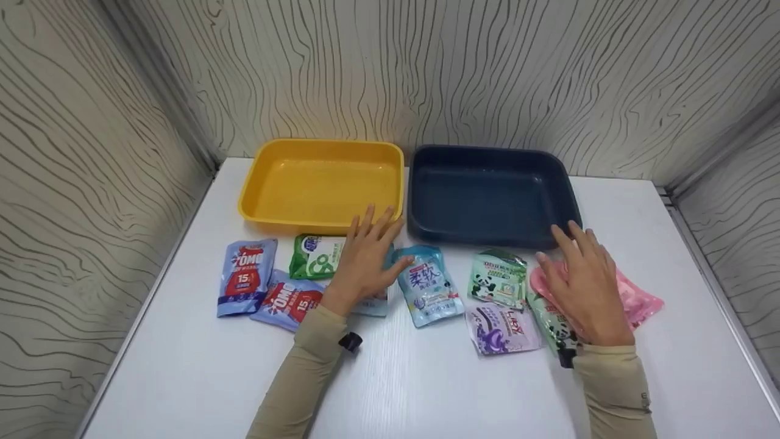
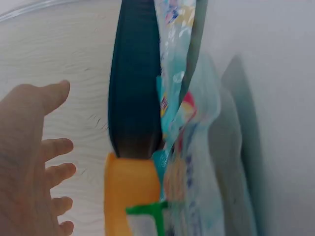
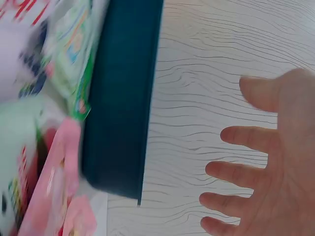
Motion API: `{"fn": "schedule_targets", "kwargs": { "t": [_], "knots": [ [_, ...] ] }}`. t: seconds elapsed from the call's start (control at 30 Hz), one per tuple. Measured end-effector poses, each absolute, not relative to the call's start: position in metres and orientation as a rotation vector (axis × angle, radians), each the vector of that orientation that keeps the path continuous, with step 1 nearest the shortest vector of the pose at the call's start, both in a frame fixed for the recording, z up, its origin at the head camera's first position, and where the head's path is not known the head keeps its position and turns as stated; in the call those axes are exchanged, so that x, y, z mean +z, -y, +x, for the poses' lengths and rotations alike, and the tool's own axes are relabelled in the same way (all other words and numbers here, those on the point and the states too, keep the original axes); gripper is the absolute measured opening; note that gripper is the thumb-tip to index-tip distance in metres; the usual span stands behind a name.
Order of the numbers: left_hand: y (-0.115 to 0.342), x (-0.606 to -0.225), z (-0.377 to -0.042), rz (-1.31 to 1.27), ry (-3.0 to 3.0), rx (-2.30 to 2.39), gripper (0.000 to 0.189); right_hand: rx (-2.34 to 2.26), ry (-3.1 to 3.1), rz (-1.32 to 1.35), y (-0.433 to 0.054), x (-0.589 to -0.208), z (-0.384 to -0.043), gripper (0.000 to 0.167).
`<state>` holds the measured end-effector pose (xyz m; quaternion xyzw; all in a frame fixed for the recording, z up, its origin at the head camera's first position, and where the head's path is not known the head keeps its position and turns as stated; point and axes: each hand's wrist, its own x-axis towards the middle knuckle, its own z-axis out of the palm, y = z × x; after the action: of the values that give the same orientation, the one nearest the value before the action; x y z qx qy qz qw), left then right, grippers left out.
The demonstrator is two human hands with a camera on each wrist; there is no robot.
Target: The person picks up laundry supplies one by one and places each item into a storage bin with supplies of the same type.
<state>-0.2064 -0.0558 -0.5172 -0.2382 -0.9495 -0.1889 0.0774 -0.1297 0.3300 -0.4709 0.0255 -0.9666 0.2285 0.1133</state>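
Note:
My left hand (image 1: 365, 265) hovers with fingers spread over the pouches near the yellow tray's front rim, holding nothing. Beneath it lie a green and white pouch (image 1: 314, 259) and a light blue pouch (image 1: 372, 306), both partly hidden. A turquoise laundry pouch (image 1: 429, 286) lies just right of the left thumb. My right hand (image 1: 582, 289), fingers also spread and holding nothing, is above a pink pouch (image 1: 637, 299) and a green panda pouch (image 1: 551, 320). In the right wrist view, the pink pouch (image 3: 54, 182) sits well apart from the fingers (image 3: 236, 172).
A yellow tray (image 1: 323, 227) and a dark blue tray (image 1: 493, 236) stand side by side at the back. Two blue-purple OMO pouches (image 1: 245, 277) lie at the left. Another panda pouch (image 1: 498, 278) lies above a purple and white pouch (image 1: 503, 329). Patterned walls enclose the white table (image 1: 426, 390).

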Motion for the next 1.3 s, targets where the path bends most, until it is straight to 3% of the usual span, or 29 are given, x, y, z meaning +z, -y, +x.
{"fn": "schedule_targets", "kwargs": {
  "t": [0.4, 0.83, 1.07, 1.3],
  "knots": [
    [0.028, -0.528, -0.219, -0.934, 2.856, -0.349, 0.071, 0.542, 2.889, 0.103, -0.395, -0.487, -0.125, 0.053],
    [0.013, -0.527, -0.226, -1.02, 2.82, -0.31, 0.064, 0.69, 3.103, -0.075, -0.466, -0.512, -0.116, 0.064],
    [0.006, -0.522, -0.236, -1.058, 2.784, -0.317, 0.057, 0.769, 3.224, -0.13, -0.481, -0.522, -0.116, 0.083],
    [0.002, -0.522, -0.239, -1.05, 2.805, -0.281, 0.056, 0.767, 3.25, -0.135, -0.489, -0.523, -0.116, 0.089]
  ]
}}
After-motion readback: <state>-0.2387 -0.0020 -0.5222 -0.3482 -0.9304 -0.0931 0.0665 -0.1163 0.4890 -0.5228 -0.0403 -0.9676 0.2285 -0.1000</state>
